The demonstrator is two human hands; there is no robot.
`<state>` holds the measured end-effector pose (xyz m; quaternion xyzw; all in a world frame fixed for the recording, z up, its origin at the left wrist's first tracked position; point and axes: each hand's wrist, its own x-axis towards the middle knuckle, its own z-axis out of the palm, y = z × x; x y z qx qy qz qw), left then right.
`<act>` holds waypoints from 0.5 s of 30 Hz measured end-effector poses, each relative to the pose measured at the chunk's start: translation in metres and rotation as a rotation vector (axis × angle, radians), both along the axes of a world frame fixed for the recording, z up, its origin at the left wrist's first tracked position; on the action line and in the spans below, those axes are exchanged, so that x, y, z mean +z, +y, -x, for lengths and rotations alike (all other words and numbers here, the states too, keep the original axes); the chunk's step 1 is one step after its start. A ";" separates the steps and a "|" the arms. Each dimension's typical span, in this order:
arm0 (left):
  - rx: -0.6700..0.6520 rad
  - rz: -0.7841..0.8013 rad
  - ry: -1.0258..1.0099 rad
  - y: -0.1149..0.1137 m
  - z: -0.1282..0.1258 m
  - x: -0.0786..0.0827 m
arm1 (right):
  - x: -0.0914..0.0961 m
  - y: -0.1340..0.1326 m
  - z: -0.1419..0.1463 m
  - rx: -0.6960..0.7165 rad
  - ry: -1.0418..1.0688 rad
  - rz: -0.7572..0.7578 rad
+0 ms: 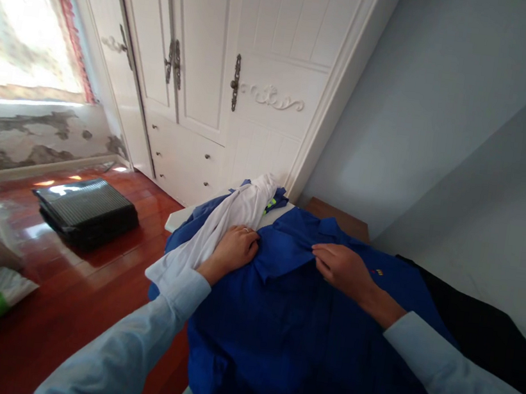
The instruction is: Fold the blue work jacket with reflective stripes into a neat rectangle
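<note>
The blue garment (284,329) drapes over the bench (175,219), hiding its near edge; its own hanging weight could drag it askew if the right hand (338,268), pinching a collar-like flap (284,258), lets slip. Whether the left hand (238,247) grips or merely presses, I can't tell. The left sleeve (166,307), touching the white cloth (215,223) along the bench's left edge, could sweep it floorward.
</note>
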<state>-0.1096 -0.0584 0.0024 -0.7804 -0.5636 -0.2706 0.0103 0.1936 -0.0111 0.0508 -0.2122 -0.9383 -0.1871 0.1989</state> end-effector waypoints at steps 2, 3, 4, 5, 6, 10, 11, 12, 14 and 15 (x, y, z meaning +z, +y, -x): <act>0.010 -0.005 -0.002 0.000 -0.001 0.001 | 0.000 0.008 -0.019 -0.033 0.065 -0.047; 0.015 -0.008 -0.006 0.000 -0.002 0.001 | 0.000 0.009 -0.028 -0.031 0.079 -0.046; 0.019 -0.012 -0.012 0.000 -0.002 0.001 | -0.001 0.009 -0.034 -0.016 0.086 -0.031; 0.021 -0.015 -0.017 0.000 -0.003 0.001 | -0.003 0.008 -0.038 0.002 0.093 -0.008; 0.024 -0.018 -0.020 -0.001 -0.003 0.001 | -0.004 0.006 -0.040 0.020 0.106 0.021; 0.020 -0.036 -0.032 -0.002 -0.004 0.002 | -0.005 -0.007 -0.026 0.035 0.219 0.131; 0.018 -0.037 -0.030 -0.003 -0.004 0.002 | -0.004 -0.010 -0.020 0.037 0.226 0.164; 0.018 -0.037 -0.026 -0.004 -0.004 0.002 | -0.004 -0.011 -0.012 0.042 0.216 0.193; 0.019 -0.032 -0.012 -0.005 -0.003 0.002 | -0.003 -0.009 0.000 0.035 0.158 0.236; 0.019 -0.029 -0.003 -0.005 -0.003 0.002 | -0.003 -0.007 0.005 0.022 0.118 0.252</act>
